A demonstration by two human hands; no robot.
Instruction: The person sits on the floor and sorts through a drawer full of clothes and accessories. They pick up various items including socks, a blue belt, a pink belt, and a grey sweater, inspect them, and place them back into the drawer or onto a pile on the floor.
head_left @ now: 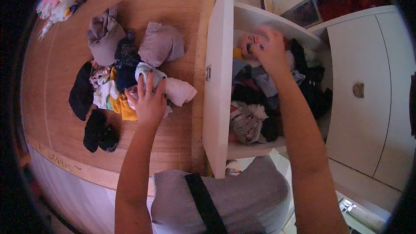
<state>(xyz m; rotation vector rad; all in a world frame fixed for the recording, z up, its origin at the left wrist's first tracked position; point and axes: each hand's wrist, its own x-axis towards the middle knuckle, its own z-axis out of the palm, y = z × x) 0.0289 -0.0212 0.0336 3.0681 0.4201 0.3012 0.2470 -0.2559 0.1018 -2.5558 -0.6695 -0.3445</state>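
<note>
My left hand rests with fingers spread on a pile of rolled and folded clothes on the wooden surface. Under and beside its fingertips lie a pale blue-grey roll and a light pink roll. Close by are a dark navy roll, two mauve-grey bundles, a mustard yellow cloth and several black pieces. My right hand reaches into the open white drawer at a pink cloth with dark print. Motion blurs its fingers, so their grip on the cloth is unclear.
Inside the drawer, its front panel facing the wooden surface, are a grey patterned bundle and dark garments. A white cabinet door with a knob stands at right. More light cloths lie at far left.
</note>
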